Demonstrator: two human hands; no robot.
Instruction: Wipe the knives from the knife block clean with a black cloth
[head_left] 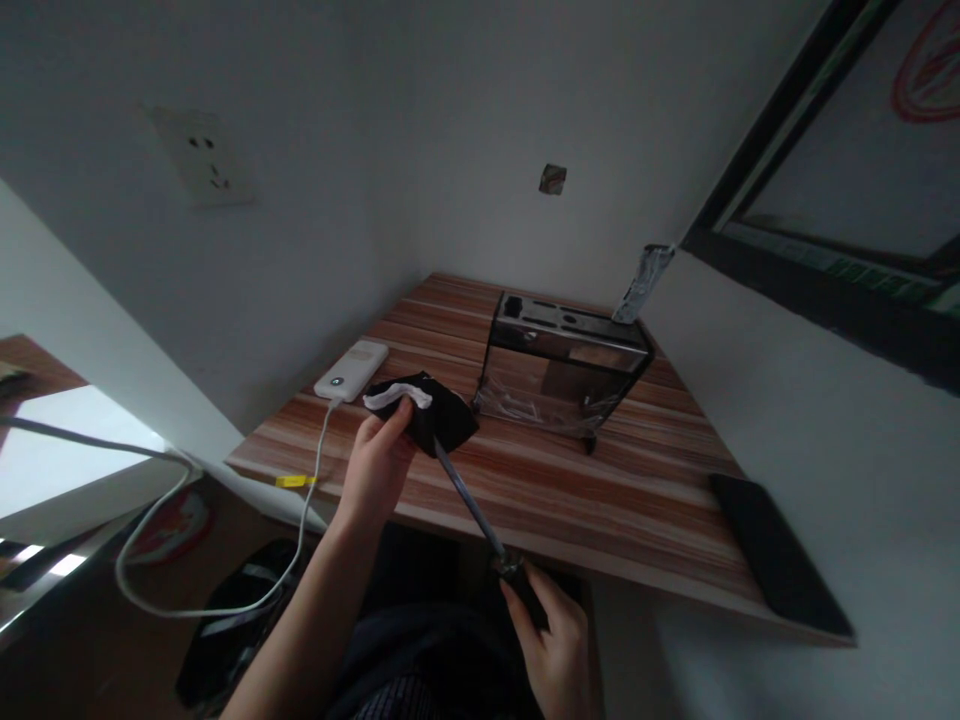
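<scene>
My left hand point(382, 455) pinches a black cloth point(450, 415) with a white edge, thumb on top, just above the table. My right hand point(551, 630) is closed around the dark handle of a long, thin metal rod that looks like a sharpening steel point(469, 500). The rod slants up and left, and its far end meets the cloth, which hides the tip. Behind the cloth stands a knife block point(566, 375) with clear sides and a dark slotted top. Something in clear plastic wrap point(643, 283) sticks up from its right end.
On the wood-patterned table point(660, 480), a white power bank point(351, 370) with a white cable point(321, 450) lies left. The cable loops past the front edge, near a yellow tag point(294, 481). A black flat slab point(780, 555) lies at the right edge. Walls close in behind.
</scene>
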